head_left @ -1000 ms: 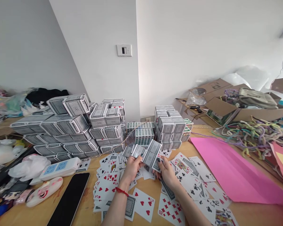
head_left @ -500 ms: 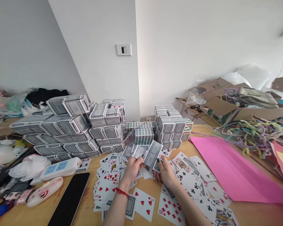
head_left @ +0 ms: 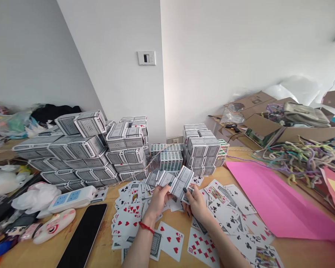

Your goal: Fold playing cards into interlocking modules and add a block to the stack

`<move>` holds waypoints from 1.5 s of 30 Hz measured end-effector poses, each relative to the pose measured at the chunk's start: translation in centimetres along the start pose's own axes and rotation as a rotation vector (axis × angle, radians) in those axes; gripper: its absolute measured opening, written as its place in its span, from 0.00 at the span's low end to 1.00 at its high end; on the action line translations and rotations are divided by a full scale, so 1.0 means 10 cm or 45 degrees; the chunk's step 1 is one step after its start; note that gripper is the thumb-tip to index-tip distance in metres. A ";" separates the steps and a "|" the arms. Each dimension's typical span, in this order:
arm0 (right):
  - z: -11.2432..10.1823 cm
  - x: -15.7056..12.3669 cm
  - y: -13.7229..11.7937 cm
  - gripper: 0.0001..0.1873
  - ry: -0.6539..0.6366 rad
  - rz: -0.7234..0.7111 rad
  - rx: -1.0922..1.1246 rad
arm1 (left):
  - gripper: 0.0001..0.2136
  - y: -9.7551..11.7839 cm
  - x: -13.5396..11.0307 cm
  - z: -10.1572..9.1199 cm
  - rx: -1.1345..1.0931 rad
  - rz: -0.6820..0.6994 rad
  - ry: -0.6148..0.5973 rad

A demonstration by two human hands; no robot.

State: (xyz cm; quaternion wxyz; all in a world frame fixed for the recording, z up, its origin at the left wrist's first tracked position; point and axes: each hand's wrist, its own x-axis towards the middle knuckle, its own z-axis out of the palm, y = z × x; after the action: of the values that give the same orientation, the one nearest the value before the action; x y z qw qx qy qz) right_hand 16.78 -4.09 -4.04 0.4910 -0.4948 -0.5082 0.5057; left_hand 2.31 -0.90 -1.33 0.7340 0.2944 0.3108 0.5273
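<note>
My left hand (head_left: 157, 200) and my right hand (head_left: 195, 203) meet above the middle of a wooden table (head_left: 100, 250). Together they pinch a small fan of playing cards (head_left: 176, 181), held upright with the grey patterned backs towards me. A red cord circles my left wrist. Under and around both hands lie loose face-up cards (head_left: 128, 217), hearts on the left and clubs (head_left: 229, 219) on the right.
Stacked card boxes (head_left: 83, 149) and a second pile (head_left: 202, 149) stand behind the hands. A black phone (head_left: 82, 240), a white power strip (head_left: 71, 199) and small toys lie at left. Pink paper (head_left: 270, 206), coloured cords and cardboard boxes (head_left: 284, 128) fill the right.
The hands and the fan of cards have shifted only slightly; the grip is unchanged.
</note>
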 end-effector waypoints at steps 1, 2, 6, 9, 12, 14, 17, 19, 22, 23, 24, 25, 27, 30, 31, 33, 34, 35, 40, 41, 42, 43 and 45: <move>0.00 0.00 0.00 0.17 -0.032 -0.002 0.038 | 0.03 0.00 0.00 0.02 -0.051 -0.011 -0.068; 0.01 0.00 -0.01 0.17 -0.065 -0.003 0.072 | 0.06 0.00 0.00 0.03 -0.103 -0.022 -0.131; 0.07 -0.02 -0.08 0.20 -0.164 0.039 0.162 | 0.13 0.02 0.01 0.06 -0.313 0.027 -0.152; 0.13 -0.04 -0.14 0.22 -0.205 0.096 0.191 | 0.14 0.01 0.02 0.05 -0.373 0.063 -0.106; 0.17 -0.07 -0.19 0.24 -0.185 0.126 0.177 | 0.12 0.00 0.01 0.05 -0.434 0.061 -0.088; 0.18 -0.08 -0.21 0.24 -0.164 0.136 0.166 | 0.10 -0.01 0.01 0.05 -0.473 0.038 -0.072; 0.20 -0.09 -0.23 0.24 -0.146 0.145 0.149 | 0.08 -0.02 0.02 0.05 -0.530 0.025 0.002; 0.21 -0.09 -0.21 0.23 -0.128 0.148 0.140 | 0.06 -0.01 0.03 0.05 -0.568 0.033 0.070; 0.26 -0.09 -0.17 0.22 -0.114 0.143 0.140 | 0.06 0.00 0.04 0.05 -0.613 0.020 0.156; 0.27 -0.09 -0.15 0.21 -0.117 0.136 0.141 | 0.06 0.01 0.04 0.06 -0.620 0.013 0.176; 0.28 -0.09 -0.14 0.21 -0.121 0.126 0.138 | 0.07 0.02 0.04 0.06 -0.623 0.012 0.190; 0.29 -0.09 -0.13 0.21 -0.124 0.117 0.133 | 0.08 0.02 0.03 0.07 -0.624 0.017 0.196; 0.29 -0.09 -0.12 0.21 -0.125 0.099 0.121 | 0.09 0.02 0.02 0.09 -0.615 0.033 0.191; 0.29 -0.09 -0.13 0.21 -0.126 0.093 0.094 | 0.09 0.02 -0.01 0.12 -0.592 0.048 0.146; 0.28 -0.09 -0.14 0.22 -0.128 0.094 0.082 | 0.08 0.02 -0.02 0.12 -0.581 0.051 0.132; 0.26 -0.10 -0.15 0.22 -0.127 0.098 0.051 | 0.08 0.01 -0.02 0.13 -0.552 0.056 0.117; 0.25 -0.10 -0.15 0.22 -0.125 0.099 0.036 | 0.08 0.01 -0.02 0.13 -0.536 0.060 0.116; 0.25 -0.10 -0.14 0.22 -0.123 0.099 0.024 | 0.09 0.01 -0.02 0.13 -0.518 0.063 0.119; 0.22 -0.10 -0.06 0.19 -0.128 0.084 0.022 | 0.09 0.00 -0.03 0.12 -0.413 0.074 0.138; 0.21 -0.10 -0.05 0.18 -0.132 0.078 0.024 | 0.09 0.00 -0.03 0.13 -0.400 0.076 0.137; 0.21 -0.10 -0.05 0.18 -0.139 0.073 0.027 | 0.09 0.00 -0.03 0.13 -0.395 0.078 0.135; 0.21 -0.10 -0.05 0.18 -0.148 0.068 0.031 | 0.09 0.00 -0.03 0.14 -0.396 0.078 0.135; 0.21 -0.11 -0.05 0.17 -0.163 0.061 0.042 | 0.09 0.01 -0.04 0.15 -0.407 0.070 0.142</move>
State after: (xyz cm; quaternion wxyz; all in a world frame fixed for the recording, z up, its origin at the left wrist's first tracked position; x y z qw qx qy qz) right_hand 14.74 -5.20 -3.54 0.4531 -0.4654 -0.5182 0.5564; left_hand 3.32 -1.37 -0.26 0.7384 0.1526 0.2552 0.6053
